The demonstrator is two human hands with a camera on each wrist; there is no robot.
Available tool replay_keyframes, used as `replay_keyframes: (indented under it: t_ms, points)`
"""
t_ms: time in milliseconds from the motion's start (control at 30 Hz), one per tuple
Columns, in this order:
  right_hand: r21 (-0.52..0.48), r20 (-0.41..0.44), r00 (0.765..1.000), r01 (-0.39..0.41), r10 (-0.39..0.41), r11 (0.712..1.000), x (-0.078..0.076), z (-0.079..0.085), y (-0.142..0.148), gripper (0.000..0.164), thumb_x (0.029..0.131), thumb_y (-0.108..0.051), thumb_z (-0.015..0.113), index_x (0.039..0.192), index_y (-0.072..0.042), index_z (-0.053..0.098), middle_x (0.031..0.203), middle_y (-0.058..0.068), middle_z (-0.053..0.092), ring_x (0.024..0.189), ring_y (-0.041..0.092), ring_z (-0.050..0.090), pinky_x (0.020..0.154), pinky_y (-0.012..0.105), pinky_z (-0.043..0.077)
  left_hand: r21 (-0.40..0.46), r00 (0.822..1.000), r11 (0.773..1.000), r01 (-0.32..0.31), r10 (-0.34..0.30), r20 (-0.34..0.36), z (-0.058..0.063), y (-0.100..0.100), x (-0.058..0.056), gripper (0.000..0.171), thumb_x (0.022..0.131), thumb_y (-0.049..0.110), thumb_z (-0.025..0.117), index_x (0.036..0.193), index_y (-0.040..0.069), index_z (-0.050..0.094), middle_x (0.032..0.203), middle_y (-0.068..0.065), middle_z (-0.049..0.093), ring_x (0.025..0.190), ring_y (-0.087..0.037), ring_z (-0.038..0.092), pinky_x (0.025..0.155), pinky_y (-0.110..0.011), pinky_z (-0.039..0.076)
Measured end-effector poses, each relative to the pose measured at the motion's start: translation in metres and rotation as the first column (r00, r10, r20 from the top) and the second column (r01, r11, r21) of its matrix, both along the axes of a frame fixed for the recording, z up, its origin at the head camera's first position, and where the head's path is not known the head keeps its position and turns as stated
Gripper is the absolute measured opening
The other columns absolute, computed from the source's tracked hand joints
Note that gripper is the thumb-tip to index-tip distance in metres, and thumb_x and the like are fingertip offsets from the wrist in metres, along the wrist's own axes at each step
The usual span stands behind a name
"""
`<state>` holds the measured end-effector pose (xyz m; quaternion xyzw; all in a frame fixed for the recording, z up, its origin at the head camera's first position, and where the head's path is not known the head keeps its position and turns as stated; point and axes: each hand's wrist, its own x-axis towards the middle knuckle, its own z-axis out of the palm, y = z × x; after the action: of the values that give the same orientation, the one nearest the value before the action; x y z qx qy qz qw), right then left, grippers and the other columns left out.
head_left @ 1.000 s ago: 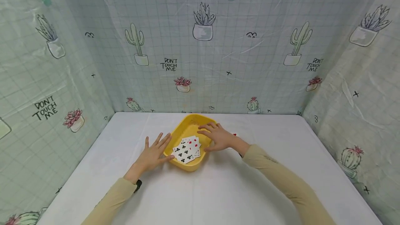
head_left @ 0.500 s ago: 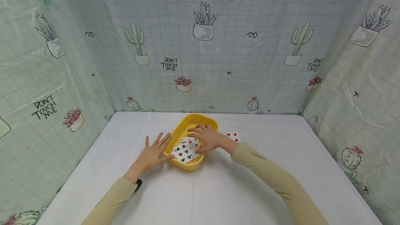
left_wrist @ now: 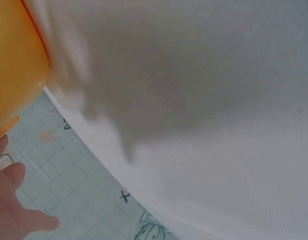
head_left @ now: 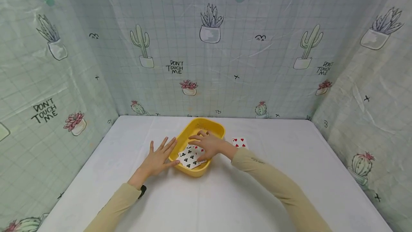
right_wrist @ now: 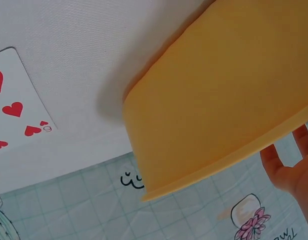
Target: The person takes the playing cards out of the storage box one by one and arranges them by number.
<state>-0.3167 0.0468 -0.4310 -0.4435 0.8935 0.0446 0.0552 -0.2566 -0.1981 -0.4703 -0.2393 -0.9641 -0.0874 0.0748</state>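
A yellow plastic bin [head_left: 185,137] stands on the white table, with several face-up playing cards [head_left: 188,159] overlapping in its near part. The top one shows clubs, and red diamonds show beside it. My left hand [head_left: 156,160] touches the bin's left rim with fingers spread and straight. Over the bin, above the cards, is my right hand [head_left: 209,144], its fingers loosely bent and spread, with nothing visible between them. It hides some of the cards. In the right wrist view the bin's outer wall [right_wrist: 224,85] covers what the fingertips reach.
A hearts card [head_left: 239,142] lies face up on the table [head_left: 273,174], right of the bin. Cloth walls [head_left: 225,56] printed with cacti rise behind and at both sides of the table.
My right hand has moved left, from the bin's right rim to over the cards. The hearts card on the table has come into fuller view. The left hand stays in place.
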Motion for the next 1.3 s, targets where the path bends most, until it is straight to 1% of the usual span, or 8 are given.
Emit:
replay_keyframes:
  t_ms: [200,367,433,500,667,867,1033,1300]
  points:
    - [0.036,0.015,1.000,0.005,-0.006,0.999,0.001,-0.002,-0.006,0.075,0.074,-0.057,0.060,0.138,-0.028,0.034,0.147,-0.007,0.026,0.130,0.022,0.024,0.105,0.054,0.023,0.003,1.000,1.000,-0.001,0.000,0.004,-0.001,0.000,0.000,0.081,0.082,0.061,0.044,0.144,0.017,0.017,0.150,-0.002,0.020,0.138,-0.030,0.013,0.100,-0.070,0.002]
    - [0.064,0.006,1.000,-0.013,0.013,0.998,-0.001,-0.007,-0.009,0.077,0.072,-0.062,0.059,0.137,-0.030,0.034,0.146,-0.010,0.028,0.127,0.019,0.025,0.103,0.051,0.026,-0.004,1.000,1.000,0.003,-0.003,-0.007,-0.001,0.001,0.001,0.080,0.082,0.061,0.044,0.144,0.017,0.018,0.150,-0.001,0.020,0.138,-0.031,0.014,0.100,-0.070,0.004]
    - [0.084,-0.004,1.000,-0.022,0.022,0.996,-0.002,-0.010,-0.011,0.077,0.071,-0.065,0.058,0.137,-0.032,0.034,0.145,-0.011,0.028,0.126,0.018,0.026,0.102,0.051,0.028,0.000,1.000,1.000,0.002,-0.002,-0.002,-0.001,0.001,0.001,0.080,0.082,0.061,0.045,0.144,0.017,0.018,0.150,-0.001,0.020,0.138,-0.031,0.015,0.100,-0.070,0.003]
    - [0.107,-0.011,1.000,-0.024,0.025,0.994,-0.002,-0.012,-0.012,0.079,0.070,-0.067,0.056,0.137,-0.033,0.033,0.145,-0.011,0.028,0.126,0.019,0.026,0.101,0.050,0.029,0.005,1.000,1.000,0.000,0.000,0.008,0.000,0.002,0.001,0.080,0.082,0.060,0.045,0.144,0.017,0.017,0.150,-0.001,0.019,0.138,-0.031,0.014,0.100,-0.070,0.001]
    - [0.136,0.006,1.000,-0.017,0.017,0.991,-0.001,-0.015,-0.016,0.080,0.068,-0.069,0.056,0.136,-0.033,0.035,0.145,-0.010,0.029,0.127,0.021,0.028,0.102,0.052,0.029,-0.002,1.000,1.000,-0.006,0.006,0.010,0.000,0.002,0.002,0.080,0.082,0.061,0.044,0.144,0.017,0.017,0.150,-0.001,0.019,0.138,-0.031,0.013,0.100,-0.070,0.002]
    - [0.162,-0.001,1.000,-0.018,0.018,0.987,-0.002,-0.020,-0.019,0.079,0.068,-0.072,0.054,0.135,-0.034,0.035,0.144,-0.011,0.030,0.127,0.020,0.028,0.101,0.050,0.030,0.007,1.000,1.000,-0.006,0.006,0.013,0.000,0.003,0.004,0.081,0.082,0.061,0.045,0.144,0.017,0.017,0.150,-0.002,0.020,0.138,-0.031,0.014,0.100,-0.070,0.001]
    - [0.157,0.016,1.000,-0.004,0.002,0.988,-0.001,-0.023,-0.020,0.077,0.068,-0.070,0.055,0.134,-0.034,0.037,0.142,-0.011,0.033,0.126,0.018,0.028,0.100,0.048,0.031,0.018,1.000,1.000,-0.002,0.001,0.022,0.001,0.002,0.005,0.081,0.082,0.061,0.044,0.144,0.018,0.015,0.150,0.000,0.018,0.138,-0.030,0.013,0.100,-0.069,-0.001]
    - [0.121,0.034,0.999,0.013,-0.017,0.993,-0.003,-0.026,-0.022,0.076,0.066,-0.068,0.059,0.131,-0.034,0.040,0.137,-0.011,0.038,0.124,0.019,0.030,0.101,0.047,0.031,0.011,1.000,1.000,-0.007,0.007,0.017,0.001,0.003,0.005,0.080,0.083,0.060,0.044,0.144,0.017,0.016,0.150,-0.001,0.018,0.138,-0.031,0.013,0.100,-0.069,0.001]
